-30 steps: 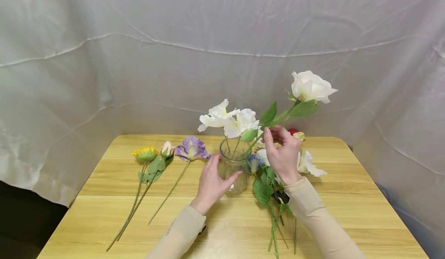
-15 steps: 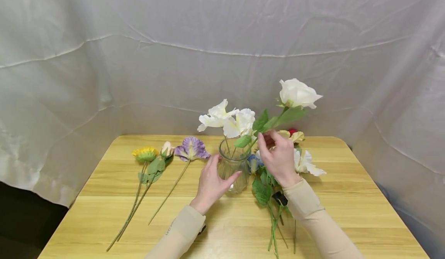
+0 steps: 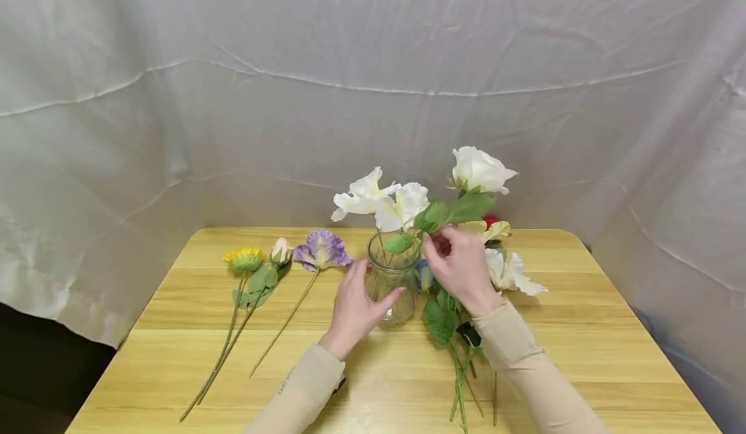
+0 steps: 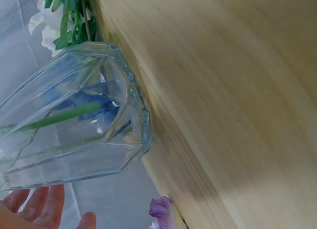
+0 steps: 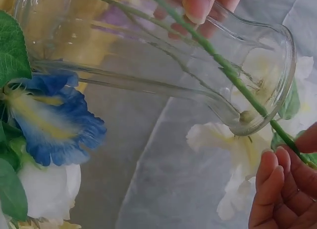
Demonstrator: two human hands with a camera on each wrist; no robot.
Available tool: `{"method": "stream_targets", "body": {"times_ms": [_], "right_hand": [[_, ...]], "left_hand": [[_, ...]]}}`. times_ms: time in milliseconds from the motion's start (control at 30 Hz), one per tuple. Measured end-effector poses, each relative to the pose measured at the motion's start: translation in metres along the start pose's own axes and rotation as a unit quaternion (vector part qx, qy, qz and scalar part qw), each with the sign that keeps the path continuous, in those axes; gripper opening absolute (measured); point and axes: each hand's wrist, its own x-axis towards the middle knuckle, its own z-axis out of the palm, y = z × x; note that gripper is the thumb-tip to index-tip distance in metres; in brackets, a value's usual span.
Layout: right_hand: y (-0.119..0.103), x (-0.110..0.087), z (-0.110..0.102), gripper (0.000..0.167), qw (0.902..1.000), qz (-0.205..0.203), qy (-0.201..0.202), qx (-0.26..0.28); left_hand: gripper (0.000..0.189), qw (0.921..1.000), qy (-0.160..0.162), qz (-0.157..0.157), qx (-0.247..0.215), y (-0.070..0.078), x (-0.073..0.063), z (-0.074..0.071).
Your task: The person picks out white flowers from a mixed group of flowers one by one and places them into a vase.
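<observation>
One left hand [image 3: 357, 304], one right hand [image 3: 463, 264], one glass vase [image 3: 392, 295], two white irises [image 3: 364, 192] in it, one pinched white rose [image 3: 481, 170], one sunflower [image 3: 243, 259], one pale rosebud [image 3: 280, 251], one purple iris [image 3: 321, 249], one wooden table [image 3: 379, 395], one flower heap [image 3: 440, 320], its blooms too overlapped to count

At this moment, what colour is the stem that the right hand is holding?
Green; the right wrist view shows the stem best.

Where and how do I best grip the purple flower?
Probably pinch the purple flower midway down its stem, from the left: the stem is slim, leafless and away from the petals, while the left hand and vase crowd its right.
</observation>
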Motion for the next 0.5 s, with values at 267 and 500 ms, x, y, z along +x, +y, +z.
{"method": "stream_targets", "body": {"times_ms": [267,500], "right_hand": [[0.0036,-0.0055,0.0032,0.020,0.9978,0.057,-0.027,0.021],[0.0079,-0.0100,0.0041,0.024,0.9931,0.100,-0.018,0.059]], "left_hand": [[0.073,1.0000,0.000,0.003,0.001,-0.0007,0.0001,-0.0003],[0.074,1.0000,-0.004,-0.004,0.001,0.0003,-0.0003,-0.0005]]}}
